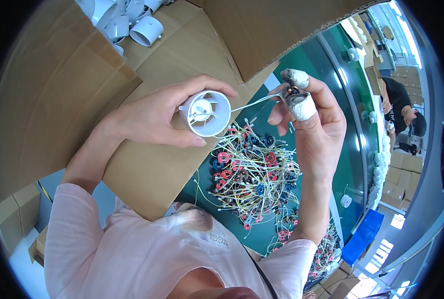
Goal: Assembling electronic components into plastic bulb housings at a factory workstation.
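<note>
Right hand (322, 124), right of centre: wrapped thumb and fingertip pinching a small dark part (293, 90)! Pale wires (254, 103) run left to the white cylinder (201, 109), mid-frame, gripped between the left hand's (154, 117) thumb and fingers. Lower centre, heaped wired coils (259, 179); upper left, white cylindrical pieces (146, 31) on cardboard (187, 50).

There's one held cylinder (202, 110) and two finger wraps (302, 107).
</note>
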Motion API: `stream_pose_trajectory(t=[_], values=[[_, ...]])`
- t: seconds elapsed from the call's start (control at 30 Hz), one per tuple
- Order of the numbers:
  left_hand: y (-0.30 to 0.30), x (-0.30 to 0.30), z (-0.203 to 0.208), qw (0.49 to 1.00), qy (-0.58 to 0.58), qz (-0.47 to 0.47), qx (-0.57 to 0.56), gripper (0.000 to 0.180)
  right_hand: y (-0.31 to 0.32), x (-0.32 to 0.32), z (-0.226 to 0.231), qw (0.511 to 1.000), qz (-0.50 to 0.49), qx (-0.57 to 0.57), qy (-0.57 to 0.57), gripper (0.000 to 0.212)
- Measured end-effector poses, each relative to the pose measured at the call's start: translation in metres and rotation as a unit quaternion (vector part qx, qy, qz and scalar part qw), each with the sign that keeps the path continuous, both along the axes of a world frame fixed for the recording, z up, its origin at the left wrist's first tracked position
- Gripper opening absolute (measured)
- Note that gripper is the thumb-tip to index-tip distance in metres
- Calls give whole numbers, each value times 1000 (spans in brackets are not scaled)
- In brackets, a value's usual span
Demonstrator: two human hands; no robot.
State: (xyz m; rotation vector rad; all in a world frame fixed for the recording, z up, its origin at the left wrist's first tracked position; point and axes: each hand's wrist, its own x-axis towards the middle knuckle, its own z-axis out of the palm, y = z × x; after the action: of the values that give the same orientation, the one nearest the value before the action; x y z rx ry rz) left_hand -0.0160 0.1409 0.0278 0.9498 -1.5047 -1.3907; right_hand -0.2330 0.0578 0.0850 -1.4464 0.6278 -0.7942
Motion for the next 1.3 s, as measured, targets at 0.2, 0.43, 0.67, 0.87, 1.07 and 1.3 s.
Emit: stream_pose_trajectory(t=[0.2,0.43,0.67,0.87,1.07,1.3], values=[[4,-2,3,997,-28,59,41,66,16,7,1,999,-26,-26,0,33],[3,-13,10,933,-257,186,-171,59,35,14,-14,984,54,-105,131,29],[8,-19,11,915,-257,207,-231,58,37,11,-15,901,30,-349,257,31],[10,-23,11,945,-193,191,-181,59,32,15,-31,859,-18,-480,178,35],[9,-23,7,938,-223,190,-187,56,33,23,-32,826,-6,-518,223,34],[5,-23,2,966,-149,173,-117,55,22,23,-32,841,-12,-492,225,33]])
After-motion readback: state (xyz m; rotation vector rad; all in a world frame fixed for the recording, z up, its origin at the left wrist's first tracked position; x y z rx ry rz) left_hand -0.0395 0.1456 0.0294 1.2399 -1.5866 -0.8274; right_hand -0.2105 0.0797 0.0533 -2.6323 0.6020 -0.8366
